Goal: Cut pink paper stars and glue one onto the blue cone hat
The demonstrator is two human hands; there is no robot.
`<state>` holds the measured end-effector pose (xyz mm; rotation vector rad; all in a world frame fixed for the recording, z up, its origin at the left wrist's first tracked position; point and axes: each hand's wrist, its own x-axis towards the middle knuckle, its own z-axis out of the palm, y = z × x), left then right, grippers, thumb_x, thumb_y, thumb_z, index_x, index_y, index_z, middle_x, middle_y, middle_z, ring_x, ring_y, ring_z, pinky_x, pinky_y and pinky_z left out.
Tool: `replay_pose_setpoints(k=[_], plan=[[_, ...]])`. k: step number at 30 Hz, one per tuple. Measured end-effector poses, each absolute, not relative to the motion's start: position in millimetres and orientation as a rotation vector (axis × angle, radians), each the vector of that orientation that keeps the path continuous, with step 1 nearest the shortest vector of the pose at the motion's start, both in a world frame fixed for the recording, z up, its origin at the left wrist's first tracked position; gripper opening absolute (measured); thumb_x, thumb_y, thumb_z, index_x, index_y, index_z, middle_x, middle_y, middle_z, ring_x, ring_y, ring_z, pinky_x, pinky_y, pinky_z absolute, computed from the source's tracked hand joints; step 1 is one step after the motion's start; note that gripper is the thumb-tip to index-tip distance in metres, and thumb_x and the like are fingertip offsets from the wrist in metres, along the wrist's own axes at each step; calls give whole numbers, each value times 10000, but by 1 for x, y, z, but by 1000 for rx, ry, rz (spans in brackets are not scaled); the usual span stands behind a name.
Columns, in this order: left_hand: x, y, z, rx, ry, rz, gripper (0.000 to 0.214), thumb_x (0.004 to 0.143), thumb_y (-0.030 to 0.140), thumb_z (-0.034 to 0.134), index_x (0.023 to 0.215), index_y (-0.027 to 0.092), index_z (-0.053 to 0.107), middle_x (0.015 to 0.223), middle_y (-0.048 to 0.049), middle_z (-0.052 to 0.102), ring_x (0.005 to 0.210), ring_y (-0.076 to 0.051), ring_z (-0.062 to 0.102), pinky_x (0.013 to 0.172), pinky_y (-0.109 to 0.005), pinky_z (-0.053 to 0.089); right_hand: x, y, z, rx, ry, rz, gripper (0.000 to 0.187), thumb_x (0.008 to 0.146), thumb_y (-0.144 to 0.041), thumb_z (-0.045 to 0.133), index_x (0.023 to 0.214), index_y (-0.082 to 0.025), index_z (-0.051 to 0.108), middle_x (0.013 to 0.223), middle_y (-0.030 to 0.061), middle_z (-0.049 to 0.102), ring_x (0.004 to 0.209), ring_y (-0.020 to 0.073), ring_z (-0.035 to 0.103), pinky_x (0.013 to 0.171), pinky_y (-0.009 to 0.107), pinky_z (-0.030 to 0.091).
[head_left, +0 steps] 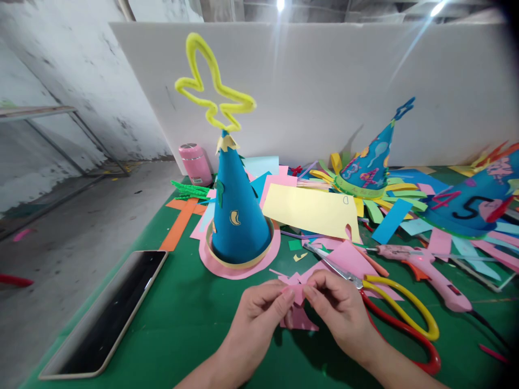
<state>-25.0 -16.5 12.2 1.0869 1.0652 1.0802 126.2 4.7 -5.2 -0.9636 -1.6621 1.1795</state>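
Note:
Between my fingertips is a small piece of pink paper. My left hand pinches its left side, and my right hand pinches the right side. Another pink scrap shows just below, partly covered by the fingers. Behind my hands stands a blue paper cone hat on a pink brim, topped by a yellow pipe-cleaner butterfly outline. Scissors with one yellow and one red handle lie beside my right hand, their blades over pink paper.
A pink glue gun lies at the right, its cord trailing off. Two decorated blue hats stand at back right among paper strips. A phone lies at the left, and a pink bottle stands behind. Cream paper covers scraps.

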Motion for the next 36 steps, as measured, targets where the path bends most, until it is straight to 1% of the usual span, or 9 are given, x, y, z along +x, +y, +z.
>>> replay_pose_setpoints(k=[5,10,14,17,21,23,26,29,36], plan=[[-27,-18,7,1096,1035,1106,342,804,313,486,533,140,602,586,-21,508,609,-140,485,616,-265,385,125,4,-6,-1012,-1648,1202,215,834,-303,489,664,-174,509,579,-20,488,519,105,421,479,218,345],[-27,-19,2,1025,1035,1127,343,818,296,458,544,141,596,607,-24,530,607,-136,484,599,-259,392,124,3,-8,-1011,-1625,1256,234,836,-318,484,651,-174,481,563,-33,436,507,97,377,466,217,316],[-27,-16,0,894,1083,1242,294,823,306,450,705,135,658,574,-12,556,555,-122,500,566,-245,396,124,4,-11,-1031,-1546,1273,234,837,-328,486,656,-180,466,548,-49,391,497,90,353,456,209,304],[-27,-14,1,825,1072,1300,292,828,324,441,785,136,660,640,-23,602,535,-110,508,545,-240,399,123,6,-11,-1039,-1482,1262,224,834,-333,491,669,-183,474,541,-53,384,491,90,356,453,205,312],[-20,-16,6,875,1041,1150,138,707,275,627,720,138,639,562,12,568,515,-98,497,525,-220,394,122,6,-8,-1005,-1495,1254,220,830,-319,497,659,-181,492,560,-39,449,515,98,408,476,204,354],[-16,-18,8,876,1073,1117,132,675,262,660,677,133,629,540,17,564,501,-91,492,513,-212,384,122,5,-8,-977,-1517,1255,221,831,-304,498,650,-178,495,572,-32,483,525,99,436,483,201,367],[-15,-18,8,910,1118,1090,186,693,280,642,606,121,600,513,11,558,477,-80,463,493,-207,360,121,4,-9,-970,-1514,1305,174,826,-293,513,699,-174,510,588,-32,487,530,94,451,486,201,372],[-18,-17,3,932,1123,1047,207,703,300,632,614,122,575,539,7,554,486,-80,450,474,-205,343,119,4,-10,-965,-1489,1415,144,811,-300,538,752,-172,508,583,-39,483,517,92,456,481,205,374],[-21,-19,-4,998,1183,1002,244,741,342,587,618,138,534,521,39,472,453,-58,384,440,-193,285,120,7,-7,-984,-1522,1338,213,812,-286,533,642,-160,510,576,-28,485,538,92,438,501,206,361]])
